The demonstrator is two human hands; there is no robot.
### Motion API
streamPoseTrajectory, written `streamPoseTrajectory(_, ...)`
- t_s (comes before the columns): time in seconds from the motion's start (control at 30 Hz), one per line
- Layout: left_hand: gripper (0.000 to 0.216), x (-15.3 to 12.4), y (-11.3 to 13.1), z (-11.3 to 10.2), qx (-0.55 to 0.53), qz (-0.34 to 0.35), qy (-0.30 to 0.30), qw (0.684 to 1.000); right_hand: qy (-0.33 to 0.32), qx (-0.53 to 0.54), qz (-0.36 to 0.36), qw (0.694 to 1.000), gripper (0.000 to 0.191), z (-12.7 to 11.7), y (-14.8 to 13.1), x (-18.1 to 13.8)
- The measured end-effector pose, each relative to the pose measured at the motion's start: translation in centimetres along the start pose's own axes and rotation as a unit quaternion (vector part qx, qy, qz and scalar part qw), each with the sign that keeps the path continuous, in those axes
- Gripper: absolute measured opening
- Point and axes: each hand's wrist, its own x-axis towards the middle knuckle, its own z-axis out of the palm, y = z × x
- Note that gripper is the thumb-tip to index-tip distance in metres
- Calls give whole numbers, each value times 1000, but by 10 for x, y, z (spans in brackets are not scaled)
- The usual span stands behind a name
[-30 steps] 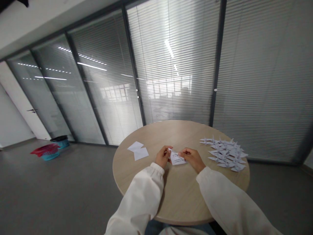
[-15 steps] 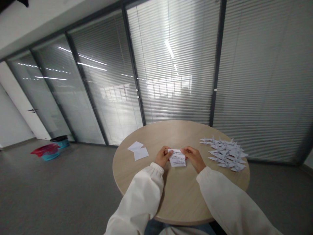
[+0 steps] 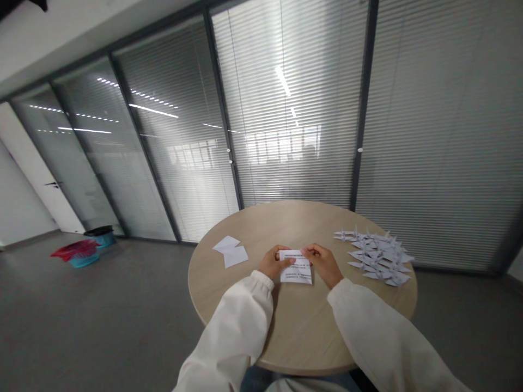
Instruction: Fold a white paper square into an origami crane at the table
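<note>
A small square sheet of paper (image 3: 297, 274) with printed lines is held between my two hands over the middle of the table. My left hand (image 3: 274, 263) grips its left side, the thumb lying across the printed face. At the upper right corner, the fingers of my right hand (image 3: 324, 261) pinch the sheet. The fingertips behind the paper are hidden. Off to the left lie two white paper pieces (image 3: 236, 256), one overlapping the other. To the right sits a cluster of several folded paper cranes (image 3: 379, 256) with pointed tips.
The round wooden table (image 3: 302, 337) stands close to a glass partition with blinds (image 3: 294, 179). On the floor at the far left are a bin with a red liner (image 3: 77, 251) and a bin with a black liner (image 3: 101, 235), near a white door (image 3: 41, 174).
The paper lies flatter and shows more of its printed face, its lower edge a little nearer me. My left thumb has slid right across it. My right hand is almost unmoved.
</note>
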Motion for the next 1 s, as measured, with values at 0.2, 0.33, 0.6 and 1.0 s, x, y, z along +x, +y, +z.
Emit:
streamPoseTrajectory(0.2, 36, 5, -7, -6, 36, 2, 89, 995, -4, -87, -106, 991, 35, 2, -4, -5)
streamPoseTrajectory(0.33, 33, 7, -5, -11, 38, 5, 136, 990, -77, -138, -171, 973, 39, 2, -8, -7)
streamPoseTrajectory(0.6, 39, 13, -11, -15, -47, -22, 127, 991, -131, -140, -189, 963, 47, 3, 1, -6)
streamPoseTrajectory(1.0, 44, 12, -15, -14, -21, 10, 71, 997, -91, -79, -141, 983, 22, 1, 6, -1)
